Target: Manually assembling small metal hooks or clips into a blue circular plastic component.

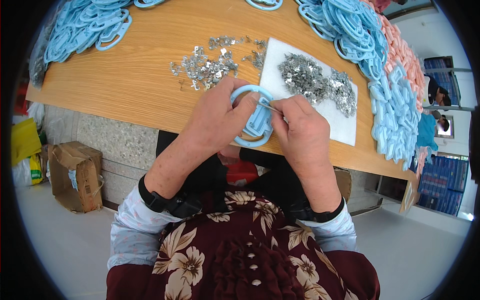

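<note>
My left hand (220, 112) is closed on a light blue oval plastic frame (259, 124) with a recessed middle, held tilted at the table's near edge. Its thumb presses on the upper part of the frame. Between the pinched fingers of my right hand (301, 125) is a thin metal rod-like tool (268, 107); its tip reaches into the frame's recess by my left thumb. Whether a small metal piece sits under that tip is hidden. Just beyond my left hand lie loose small silver metal clips (207, 67).
On a white foam sheet (280, 85), right of centre, are heaped silver metal pieces (305, 75). Blue frames pile up at the far left (85, 30) and far right (350, 27). Smaller blue parts (395, 115) and pink parts (402, 55) line the right edge. A cardboard box (75, 175) stands on the floor.
</note>
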{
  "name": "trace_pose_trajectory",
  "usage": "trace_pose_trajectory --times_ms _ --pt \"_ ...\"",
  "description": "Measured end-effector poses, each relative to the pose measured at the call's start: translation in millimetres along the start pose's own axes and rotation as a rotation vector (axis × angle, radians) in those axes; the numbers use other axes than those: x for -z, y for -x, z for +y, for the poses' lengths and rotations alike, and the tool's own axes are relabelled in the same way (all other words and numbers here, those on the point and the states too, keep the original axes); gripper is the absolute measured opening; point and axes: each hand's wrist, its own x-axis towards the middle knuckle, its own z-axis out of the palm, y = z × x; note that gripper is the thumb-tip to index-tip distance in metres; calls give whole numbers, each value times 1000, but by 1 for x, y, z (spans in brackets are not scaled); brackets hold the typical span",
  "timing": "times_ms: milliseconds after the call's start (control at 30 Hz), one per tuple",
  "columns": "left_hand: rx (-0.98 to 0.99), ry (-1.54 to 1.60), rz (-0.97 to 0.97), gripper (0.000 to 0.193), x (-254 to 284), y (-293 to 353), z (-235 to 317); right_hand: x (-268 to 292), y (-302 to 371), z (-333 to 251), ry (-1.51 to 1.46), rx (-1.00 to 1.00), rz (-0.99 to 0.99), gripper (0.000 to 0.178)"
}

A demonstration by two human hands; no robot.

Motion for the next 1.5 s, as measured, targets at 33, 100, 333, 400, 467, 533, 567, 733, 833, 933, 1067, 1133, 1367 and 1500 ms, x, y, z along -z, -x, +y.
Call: trace_pose_trajectory --times_ms 33,100,333,400,467,533,567,733,833,933,1067,1133,1367,1500 --pt "-18 -63 28 37 -1 -1 -2 -1 0 1 -20 12 -13 14" --pt "-48 -156 89 40 -5 -1 2 -3 0 5 -61 36 -38 18" --pt "-74 -171 129 43 -9 -1 5 5 15 16 -336 -79 -1 23" --pt "-76 -144 127 42 -9 -2 1 5 20 13 -322 -155 -48 23" --pt "-66 -115 102 40 -8 -2 0 11 20 7 -338 -253 -109 25" --pt "-45 -85 61 38 -3 -2 3 13 20 7 -382 -307 -108 26" --pt "-29 0 33 38 -2 -1 4 11 22 11 -416 -314 -78 28" --pt "85 417 -107 36 4 8 5 -12 23 28 -1014 -392 -74 28" --pt "54 308 -132 34 4 16 8 6 21 23 -1305 -630 -280 25" --pt "-237 -62 -73 31 3 18 10 11 22 18 -1254 -626 -284 22" --pt "-542 -492 -79 32 4 16 20 17 27 13 -1171 -576 -246 24" --pt "-615 -453 -26 33 1 12 11 20 28 10 -1207 -529 -202 24" --pt "126 521 -397 43 8 23 17 13 20 -11 -1092 -411 -47 29" --pt "100 369 -487 45 8 23 14 15 12 -8 -1126 -364 -186 27"
